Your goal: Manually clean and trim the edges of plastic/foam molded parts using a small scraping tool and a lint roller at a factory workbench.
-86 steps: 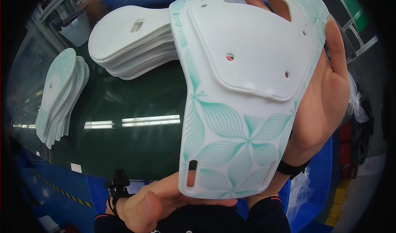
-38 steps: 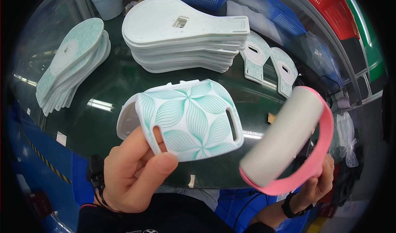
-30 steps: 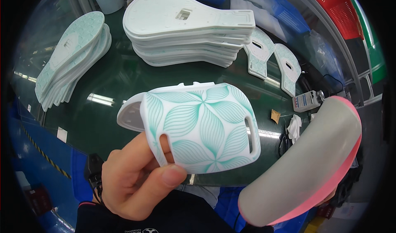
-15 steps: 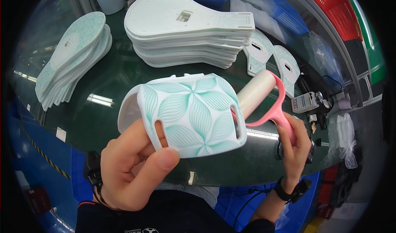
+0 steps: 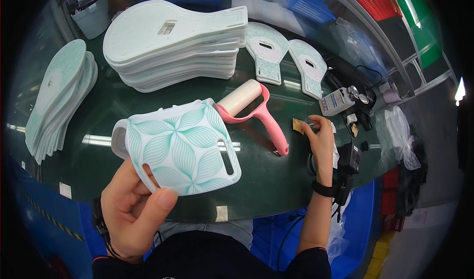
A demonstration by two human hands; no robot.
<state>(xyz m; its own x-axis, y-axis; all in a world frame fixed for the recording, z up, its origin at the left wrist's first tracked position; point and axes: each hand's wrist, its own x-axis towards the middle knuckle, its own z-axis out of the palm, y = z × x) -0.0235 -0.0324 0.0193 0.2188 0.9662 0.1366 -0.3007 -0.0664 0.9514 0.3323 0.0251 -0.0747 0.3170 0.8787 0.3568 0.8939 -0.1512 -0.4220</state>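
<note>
My left hand (image 5: 133, 210) grips a curved white plastic cover (image 5: 182, 148) with a teal leaf pattern. The thumb presses its lower left corner, and a finger shows through a slot there. A second slot opens at its right end. My right hand (image 5: 322, 140) is over the table at the right, fingers bent, with a small tan piece (image 5: 297, 126) at its thumb tip; the contact is partly hidden. Between the hands lies a lint roller (image 5: 271, 126) with a pink handle and a white roll, its roll end close behind the cover.
White paddle-shaped panels form a tall stack (image 5: 168, 47) at the back and a leaning stack (image 5: 59, 101) at left. Two smaller panels (image 5: 266, 52) lie right of them. A white bottle (image 5: 335, 101), cables and plastic bags (image 5: 400, 136) line the right side.
My right hand has let go of the lint roller, which now lies on the table, and moved to the tan piece. The view has shifted; my left hand still holds the cover.
</note>
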